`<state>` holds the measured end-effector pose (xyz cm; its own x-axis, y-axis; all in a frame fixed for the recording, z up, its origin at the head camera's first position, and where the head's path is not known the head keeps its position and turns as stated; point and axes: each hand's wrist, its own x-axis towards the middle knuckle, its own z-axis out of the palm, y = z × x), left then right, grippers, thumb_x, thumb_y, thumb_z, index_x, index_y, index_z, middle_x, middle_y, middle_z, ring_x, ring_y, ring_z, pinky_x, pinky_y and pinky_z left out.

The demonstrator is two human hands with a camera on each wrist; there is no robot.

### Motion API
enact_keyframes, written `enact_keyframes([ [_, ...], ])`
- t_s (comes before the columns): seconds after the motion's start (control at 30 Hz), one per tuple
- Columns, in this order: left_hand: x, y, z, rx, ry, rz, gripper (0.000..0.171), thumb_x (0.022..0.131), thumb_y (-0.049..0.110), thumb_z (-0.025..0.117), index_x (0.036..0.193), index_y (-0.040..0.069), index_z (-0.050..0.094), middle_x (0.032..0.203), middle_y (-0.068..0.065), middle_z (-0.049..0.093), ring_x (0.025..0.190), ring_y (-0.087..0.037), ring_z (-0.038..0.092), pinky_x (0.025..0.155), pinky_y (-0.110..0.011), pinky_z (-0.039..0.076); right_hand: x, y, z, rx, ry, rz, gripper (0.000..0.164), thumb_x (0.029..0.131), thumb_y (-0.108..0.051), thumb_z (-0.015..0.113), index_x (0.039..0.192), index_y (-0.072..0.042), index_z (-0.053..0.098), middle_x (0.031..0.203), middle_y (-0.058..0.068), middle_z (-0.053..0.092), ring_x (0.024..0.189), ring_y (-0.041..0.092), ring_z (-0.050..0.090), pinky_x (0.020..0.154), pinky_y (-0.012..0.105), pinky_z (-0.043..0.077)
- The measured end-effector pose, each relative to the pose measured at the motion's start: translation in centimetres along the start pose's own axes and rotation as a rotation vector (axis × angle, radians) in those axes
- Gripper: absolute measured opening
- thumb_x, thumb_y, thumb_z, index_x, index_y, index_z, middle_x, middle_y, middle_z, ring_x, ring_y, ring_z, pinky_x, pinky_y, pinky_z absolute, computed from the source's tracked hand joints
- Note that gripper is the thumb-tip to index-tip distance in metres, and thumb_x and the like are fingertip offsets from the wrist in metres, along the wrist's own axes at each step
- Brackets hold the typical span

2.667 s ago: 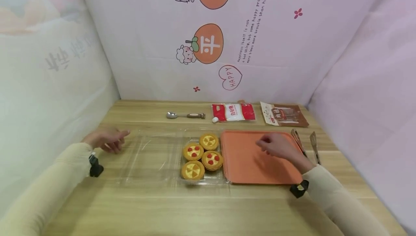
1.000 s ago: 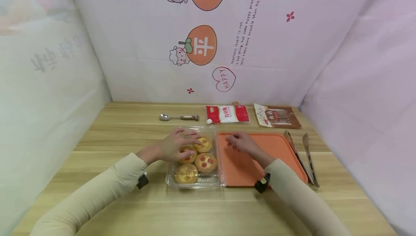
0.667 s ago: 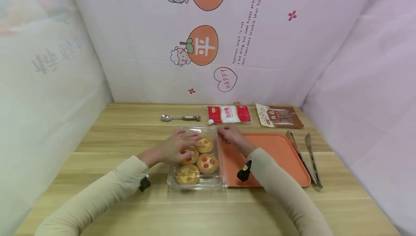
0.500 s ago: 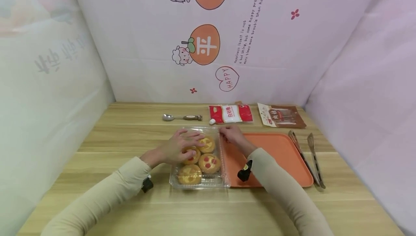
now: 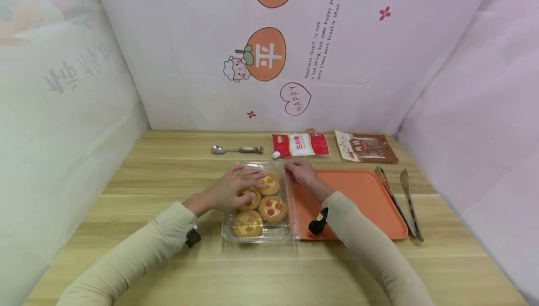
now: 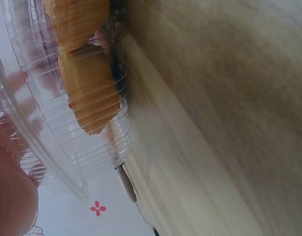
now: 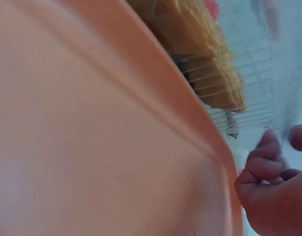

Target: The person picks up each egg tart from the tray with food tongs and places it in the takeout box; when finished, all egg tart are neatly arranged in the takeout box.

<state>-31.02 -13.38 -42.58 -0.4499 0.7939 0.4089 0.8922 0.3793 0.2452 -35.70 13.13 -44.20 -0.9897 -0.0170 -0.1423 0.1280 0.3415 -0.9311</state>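
Note:
In the head view a clear plastic clamshell box (image 5: 269, 239) lies on the table with its lid down. Several egg tarts (image 5: 273, 209), some topped with red pieces, show through it. My left hand (image 5: 229, 190) rests flat over the lid's upper left part, fingers spread, covering part of the tarts. At the box's far right corner, my right hand (image 5: 304, 174) pinches the rim. The right wrist view shows that hand's curled fingers (image 7: 264, 167) and thumb at the clear edge. From the left wrist, the box's ribbed side (image 6: 92, 118) and the tarts are seen close up.
An orange tray (image 5: 358, 207) adjoins the box on the right. Beyond it lie metal tongs (image 5: 406, 217). Along the back are a spoon (image 5: 237, 149), a red-and-white sugar pouch (image 5: 300, 145) and a brown packet (image 5: 366, 148). Fabric walls enclose the table.
The lid, earlier spread out to the left, now covers the tarts. My left hand came right onto it. My right hand moved left from over the tray to the box corner.

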Motion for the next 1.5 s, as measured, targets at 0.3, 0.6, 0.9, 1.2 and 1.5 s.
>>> enact_keyframes([
  [0.3, 0.1, 0.3, 0.0, -0.002, -0.021, -0.052, 0.032, 0.092, 0.022, 0.054, 0.12, 0.013, 0.068, 0.143, -0.009, 0.052, 0.136, -0.033, 0.043, 0.111, -0.062, 0.019, -7.7, 1.1, -1.5, -0.236, -0.168, -0.22, 0.027, 0.099, -0.022, 0.052, 0.08, -0.004, 0.061, 0.067, 0.006, 0.053, 0.06, 0.015, 0.047, 0.053, 0.028, 0.04],
  [0.6, 0.0, 0.5, -0.3, 0.008, -0.036, -0.069, 0.032, 0.094, 0.024, 0.053, 0.12, 0.012, 0.068, 0.145, -0.009, 0.051, 0.137, -0.034, 0.042, 0.112, -0.062, 0.015, -14.8, 2.8, -2.3, -0.027, -0.544, -0.063, 0.028, 0.097, -0.018, 0.056, 0.088, 0.007, 0.063, 0.07, 0.003, 0.06, 0.056, 0.009, 0.044, 0.05, 0.023, 0.037],
  [0.9, 0.3, 0.7, -0.3, -0.001, -0.047, -0.087, 0.033, 0.094, 0.023, 0.054, 0.123, 0.011, 0.065, 0.146, -0.009, 0.048, 0.138, -0.032, 0.041, 0.114, -0.06, 0.014, -15.7, 3.6, -1.3, 0.146, -0.498, 0.003, 0.012, 0.085, -0.007, 0.056, 0.074, -0.005, 0.062, 0.062, -0.004, 0.057, 0.051, 0.005, 0.042, 0.045, 0.019, 0.031],
  [1.2, 0.1, 1.0, 0.0, -0.002, -0.061, -0.07, 0.035, 0.098, 0.023, 0.05, 0.127, 0.011, 0.063, 0.148, -0.011, 0.046, 0.139, -0.032, 0.039, 0.112, -0.061, 0.016, -16.2, 3.4, -1.1, 0.118, -0.457, 0.056, 0.012, 0.08, -0.009, 0.054, 0.071, -0.009, 0.06, 0.058, -0.005, 0.052, 0.049, 0.007, 0.037, 0.043, 0.02, 0.026],
  [1.5, 0.2, 0.6, -1.1, 0.088, 0.016, -0.024, 0.06, 0.107, 0.038, 0.012, 0.133, 0.013, 0.061, 0.151, -0.012, 0.042, 0.141, -0.034, 0.034, 0.107, -0.061, 0.021, -15.0, 0.2, -5.3, -0.18, -0.466, -0.003, 0.027, 0.093, -0.029, 0.06, 0.087, -0.003, 0.062, 0.069, 0.003, 0.054, 0.056, 0.012, 0.044, 0.047, 0.023, 0.035],
])
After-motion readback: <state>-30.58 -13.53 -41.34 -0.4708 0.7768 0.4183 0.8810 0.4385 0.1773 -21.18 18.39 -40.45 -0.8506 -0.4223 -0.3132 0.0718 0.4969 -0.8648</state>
